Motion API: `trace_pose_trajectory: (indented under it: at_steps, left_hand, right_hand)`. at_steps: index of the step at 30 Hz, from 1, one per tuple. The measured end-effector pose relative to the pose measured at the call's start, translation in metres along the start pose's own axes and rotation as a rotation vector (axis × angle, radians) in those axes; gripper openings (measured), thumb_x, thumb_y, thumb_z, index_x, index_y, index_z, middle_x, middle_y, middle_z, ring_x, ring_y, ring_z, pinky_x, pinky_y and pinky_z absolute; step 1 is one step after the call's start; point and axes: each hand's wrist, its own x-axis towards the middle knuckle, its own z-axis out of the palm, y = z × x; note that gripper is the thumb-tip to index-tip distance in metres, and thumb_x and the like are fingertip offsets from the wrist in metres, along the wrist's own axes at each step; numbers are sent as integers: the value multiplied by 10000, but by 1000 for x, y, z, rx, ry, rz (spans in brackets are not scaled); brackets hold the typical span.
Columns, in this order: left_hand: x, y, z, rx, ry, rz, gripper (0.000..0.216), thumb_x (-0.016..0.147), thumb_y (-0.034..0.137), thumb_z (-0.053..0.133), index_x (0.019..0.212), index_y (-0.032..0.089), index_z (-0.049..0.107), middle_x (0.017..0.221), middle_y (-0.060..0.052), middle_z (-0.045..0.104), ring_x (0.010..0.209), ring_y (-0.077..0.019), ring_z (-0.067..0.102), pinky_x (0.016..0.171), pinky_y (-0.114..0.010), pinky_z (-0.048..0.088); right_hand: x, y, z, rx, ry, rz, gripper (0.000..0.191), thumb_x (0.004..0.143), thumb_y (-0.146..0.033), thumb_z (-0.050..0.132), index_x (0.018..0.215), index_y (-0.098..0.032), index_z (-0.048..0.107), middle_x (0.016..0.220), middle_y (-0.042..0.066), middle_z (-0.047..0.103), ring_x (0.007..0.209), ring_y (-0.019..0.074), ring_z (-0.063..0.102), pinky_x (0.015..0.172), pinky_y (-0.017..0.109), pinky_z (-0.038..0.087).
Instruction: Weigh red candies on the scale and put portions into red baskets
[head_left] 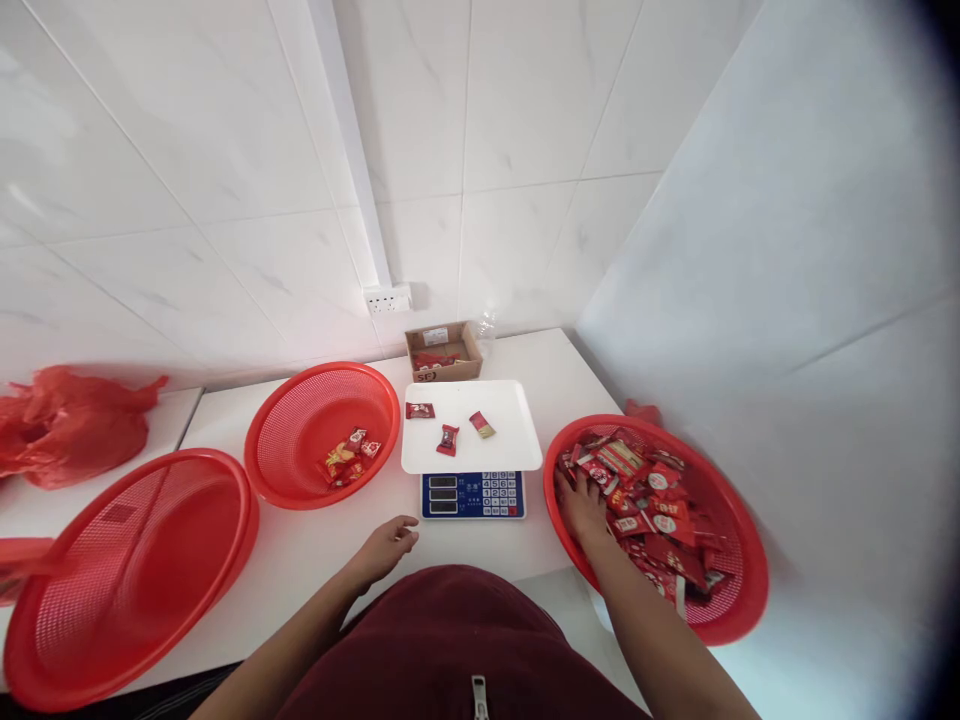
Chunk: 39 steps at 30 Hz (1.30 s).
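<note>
My right hand (583, 508) reaches into the red plastic basket (739, 620) at the right, with its fingers spread on the wrapped snacks (652, 515) heaped there. No packet is plainly gripped in it. My left hand (385, 548) hovers over the table in front of the digital scale (472, 495), its fingers loosely bent and apart, holding nothing. Three small wrapped snacks lie apart on the scale's white tray (510, 415): a dark red one (420, 411) at left, a red one (448, 440) in the middle and a red-and-gold one (482, 425).
Left of the scale stands a red basket (281, 430) with several small packets (350, 457). Nearer me is another red basket (135, 580). Red plastic bags (82, 425) lie far left. Behind the scale, a cardboard box (469, 365) holds red packets by the tiled wall.
</note>
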Motion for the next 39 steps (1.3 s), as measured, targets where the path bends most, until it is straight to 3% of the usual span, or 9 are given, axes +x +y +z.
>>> trace_pose_trajectory:
  at_steps: [3, 8, 11, 13, 17, 22, 27, 32, 39]
  left_hand:
    - [2, -3, 2, -2, -4, 5, 659, 709, 589, 517, 1189, 139, 537, 966, -81, 590, 919, -228, 568, 795, -333, 438]
    - [3, -5, 2, -19, 2, 1, 637, 711, 584, 536, 1183, 157, 550, 979, -81, 609, 926, -231, 573, 799, -335, 435]
    - [0, -5, 0, -29, 8, -8, 611, 727, 564, 543, 1186, 161, 552, 990, -84, 618, 941, -238, 581, 810, -343, 439]
    - [-1, -6, -1, -30, 9, -15, 607, 733, 556, 544, 1190, 155, 550, 992, -86, 620, 943, -238, 585, 812, -343, 444]
    - [-1, -6, 0, -19, 8, -19, 609, 735, 556, 542, 1196, 158, 550, 992, -83, 620, 940, -233, 585, 805, -337, 445]
    - [1, -4, 3, -6, 2, -10, 613, 725, 555, 536, 1186, 151, 555, 980, -84, 621, 927, -234, 580, 797, -341, 445]
    - [0, -5, 2, 6, 0, -9, 656, 707, 586, 536, 1195, 149, 559, 966, -78, 623, 918, -220, 579, 796, -319, 439]
    - [3, -14, 2, 4, 14, -1, 650, 713, 588, 527, 1191, 148, 558, 954, -72, 617, 900, -214, 577, 785, -313, 441]
    - [-3, -9, 1, -2, 3, -14, 636, 724, 556, 527, 1200, 135, 550, 982, -93, 628, 922, -231, 587, 799, -328, 450]
  right_hand:
    - [2, 4, -1, 5, 41, -53, 467, 927, -283, 328, 1361, -300, 499, 1464, 163, 372, 1246, 342, 439, 960, 541, 365]
    - [-2, 15, -10, 42, 51, -150, 350, 887, -247, 430, 1154, -213, 653, 1245, 148, 555, 1059, 263, 558, 896, 380, 417]
    - [-4, 17, -11, 70, 45, -183, 366, 887, -200, 403, 1158, -190, 649, 1191, 136, 598, 1016, 218, 586, 875, 318, 429]
    - [-4, 15, -9, 80, 46, -191, 414, 883, -189, 404, 1247, -194, 603, 1276, 139, 569, 1100, 226, 560, 917, 323, 419]
    - [-5, 7, -2, 61, 3, -86, 497, 899, -185, 348, 1367, -214, 511, 1485, 159, 390, 1307, 337, 395, 981, 484, 387]
    - [-5, 0, 0, 81, 11, -48, 496, 918, -191, 275, 1323, -242, 558, 1488, 160, 376, 1346, 351, 320, 969, 539, 386]
    - [-3, 5, -4, 125, 46, -74, 438, 893, -196, 362, 1254, -182, 608, 1300, 217, 515, 1209, 323, 456, 903, 434, 433]
    - [3, 19, -8, 213, 51, -91, 379, 846, -147, 425, 1161, -160, 637, 1162, 156, 621, 1004, 219, 600, 846, 303, 432]
    - [3, 42, -14, 373, 73, -61, 300, 802, -217, 480, 1048, -168, 643, 996, 107, 712, 903, 211, 652, 793, 284, 458]
